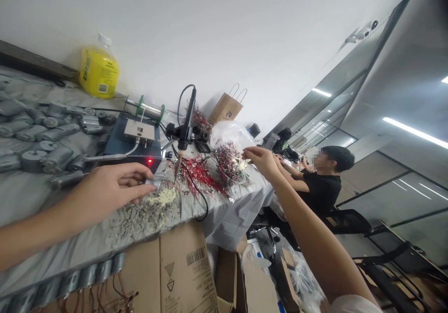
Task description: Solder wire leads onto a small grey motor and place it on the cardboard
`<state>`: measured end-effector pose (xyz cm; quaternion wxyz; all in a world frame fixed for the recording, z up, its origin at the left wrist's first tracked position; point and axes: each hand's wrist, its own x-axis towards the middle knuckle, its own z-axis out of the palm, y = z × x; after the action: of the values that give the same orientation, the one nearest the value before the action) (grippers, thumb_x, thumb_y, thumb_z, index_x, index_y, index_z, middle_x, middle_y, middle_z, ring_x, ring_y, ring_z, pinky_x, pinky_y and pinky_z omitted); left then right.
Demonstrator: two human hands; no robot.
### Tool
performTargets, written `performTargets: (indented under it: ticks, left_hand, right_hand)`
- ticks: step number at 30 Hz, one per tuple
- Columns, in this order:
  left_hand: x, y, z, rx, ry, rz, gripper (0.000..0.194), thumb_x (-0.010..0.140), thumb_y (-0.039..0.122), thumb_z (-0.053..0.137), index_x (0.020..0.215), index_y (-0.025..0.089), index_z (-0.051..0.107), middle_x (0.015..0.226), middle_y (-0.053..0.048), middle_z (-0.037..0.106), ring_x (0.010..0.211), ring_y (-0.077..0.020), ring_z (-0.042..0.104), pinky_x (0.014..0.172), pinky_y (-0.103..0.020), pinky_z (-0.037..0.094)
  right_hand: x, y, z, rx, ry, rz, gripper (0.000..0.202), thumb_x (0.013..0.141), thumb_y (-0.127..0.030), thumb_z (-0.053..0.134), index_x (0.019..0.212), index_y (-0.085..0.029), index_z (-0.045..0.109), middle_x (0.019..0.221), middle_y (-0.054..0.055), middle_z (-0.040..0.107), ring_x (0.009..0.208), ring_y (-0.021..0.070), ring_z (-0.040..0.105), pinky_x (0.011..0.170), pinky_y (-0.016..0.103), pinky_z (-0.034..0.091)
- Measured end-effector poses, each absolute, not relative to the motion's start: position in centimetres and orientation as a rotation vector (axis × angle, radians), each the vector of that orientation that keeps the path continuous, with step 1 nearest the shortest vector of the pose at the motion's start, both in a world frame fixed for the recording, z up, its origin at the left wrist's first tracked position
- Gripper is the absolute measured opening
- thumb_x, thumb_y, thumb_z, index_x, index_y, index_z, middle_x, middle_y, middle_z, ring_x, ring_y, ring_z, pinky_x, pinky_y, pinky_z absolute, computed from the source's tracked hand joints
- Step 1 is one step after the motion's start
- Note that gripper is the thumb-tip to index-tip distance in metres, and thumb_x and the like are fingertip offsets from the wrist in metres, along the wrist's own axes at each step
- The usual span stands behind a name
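Observation:
My left hand (119, 182) is closed round a small silver motor (153, 182), mostly hidden by the fingers, above the solder-spattered patch (163, 201) of the bench. Just right of it a soldering iron (184, 138) hangs in a stand, tip pointing down. My right hand (261, 159) reaches farther along the bench with thumb and finger pinched together; what is between them is too small to make out. Beside it lies a tangled heap of red and black wires (227, 163), and more red wires (199, 173) are spread nearer the iron.
A blue soldering station (117, 140) with a red light carries a solder spool (150, 110). Many loose motors (52, 131) cover the left side. A yellow bottle (100, 68) and a paper bag (227, 107) stand by the wall. Cardboard boxes (185, 266) are below; a co-worker (320, 182) sits beyond.

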<state>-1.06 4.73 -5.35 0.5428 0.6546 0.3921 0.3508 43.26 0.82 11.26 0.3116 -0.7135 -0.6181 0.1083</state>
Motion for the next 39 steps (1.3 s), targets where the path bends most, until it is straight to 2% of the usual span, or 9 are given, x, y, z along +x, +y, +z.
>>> performTargets:
  ticks: [6, 11, 14, 20, 27, 32, 37, 39]
  left_hand:
    - [-0.9, 4.7, -4.9, 1.54, 0.953, 0.828, 0.063, 0.067, 0.066, 0.083, 0.108, 0.021, 0.071, 0.102, -0.009, 0.076, 0.082, -0.0266, 0.073, 0.07, -0.033, 0.062]
    - [-0.8, 4.8, -5.0, 1.542, 0.955, 0.824, 0.063, 0.067, 0.066, 0.083, 0.109, 0.021, 0.07, 0.105, -0.009, 0.076, 0.084, -0.0266, 0.073, 0.07, -0.033, 0.061]
    - [-0.8, 4.6, -4.7, 1.533, 0.949, 0.816, 0.063, 0.066, 0.066, 0.082, 0.109, 0.02, 0.07, 0.107, -0.01, 0.076, 0.085, -0.0268, 0.073, 0.07, -0.032, 0.061]
    - [-1.0, 4.6, -4.8, 1.541, 0.968, 0.797, 0.065, 0.067, 0.066, 0.082, 0.11, 0.02, 0.07, 0.095, -0.007, 0.075, 0.074, -0.023, 0.071, 0.07, -0.033, 0.059]
    - [-0.9, 4.5, -4.9, 1.536, 0.923, 0.827, 0.063, 0.069, 0.066, 0.083, 0.109, 0.02, 0.07, 0.106, -0.009, 0.074, 0.084, -0.0246, 0.072, 0.069, -0.03, 0.063]
    - [-0.8, 4.7, -5.0, 1.558, 0.949, 0.823, 0.062, 0.07, 0.066, 0.082, 0.11, 0.02, 0.071, 0.106, -0.008, 0.075, 0.082, -0.024, 0.072, 0.067, -0.03, 0.062]
    - [-0.8, 4.6, -5.1, 1.542, 0.95, 0.831, 0.064, 0.067, 0.067, 0.082, 0.108, 0.019, 0.071, 0.108, -0.01, 0.075, 0.087, -0.0273, 0.073, 0.068, -0.032, 0.064]
    - [-0.7, 4.5, -4.9, 1.545, 0.952, 0.835, 0.063, 0.067, 0.066, 0.081, 0.108, 0.019, 0.071, 0.106, -0.01, 0.075, 0.083, -0.0255, 0.073, 0.067, -0.032, 0.063]
  right_hand:
    - [43.8, 0.9, 13.1, -1.806, -1.562, 0.167, 0.028, 0.105, -0.04, 0.07, 0.115, -0.014, 0.071, 0.103, 0.005, 0.073, 0.092, 0.0175, 0.072, 0.085, 0.036, 0.064]
    - [44.2, 0.8, 13.9, -1.701, -1.465, 0.079, 0.032, 0.106, -0.043, 0.067, 0.119, -0.014, 0.07, 0.105, 0.005, 0.073, 0.091, 0.0173, 0.072, 0.082, 0.035, 0.064]
    - [43.9, 0.6, 13.8, -1.668, -1.445, 0.085, 0.033, 0.107, -0.044, 0.067, 0.12, -0.014, 0.069, 0.105, 0.006, 0.073, 0.09, 0.0172, 0.072, 0.08, 0.034, 0.064]
    - [42.8, 0.3, 13.4, -1.637, -1.479, 0.168, 0.029, 0.105, -0.041, 0.07, 0.118, -0.014, 0.07, 0.107, 0.006, 0.073, 0.092, 0.0175, 0.072, 0.08, 0.034, 0.064]
    - [42.9, 0.4, 13.4, -1.572, -1.421, 0.157, 0.03, 0.105, -0.041, 0.069, 0.117, -0.014, 0.07, 0.109, 0.007, 0.073, 0.095, 0.0184, 0.073, 0.081, 0.034, 0.064]
    - [43.7, 0.2, 13.6, -1.588, -1.411, 0.143, 0.032, 0.105, -0.042, 0.069, 0.119, -0.014, 0.069, 0.109, 0.007, 0.073, 0.094, 0.0183, 0.073, 0.08, 0.034, 0.064]
    - [44.8, 0.3, 12.8, -1.693, -1.454, 0.151, 0.032, 0.106, -0.043, 0.069, 0.118, -0.014, 0.069, 0.107, 0.006, 0.073, 0.093, 0.0178, 0.073, 0.08, 0.034, 0.064]
    - [45.4, 0.4, 12.1, -1.752, -1.483, 0.134, 0.032, 0.107, -0.043, 0.067, 0.118, -0.014, 0.069, 0.107, 0.006, 0.073, 0.092, 0.0174, 0.073, 0.08, 0.034, 0.064]
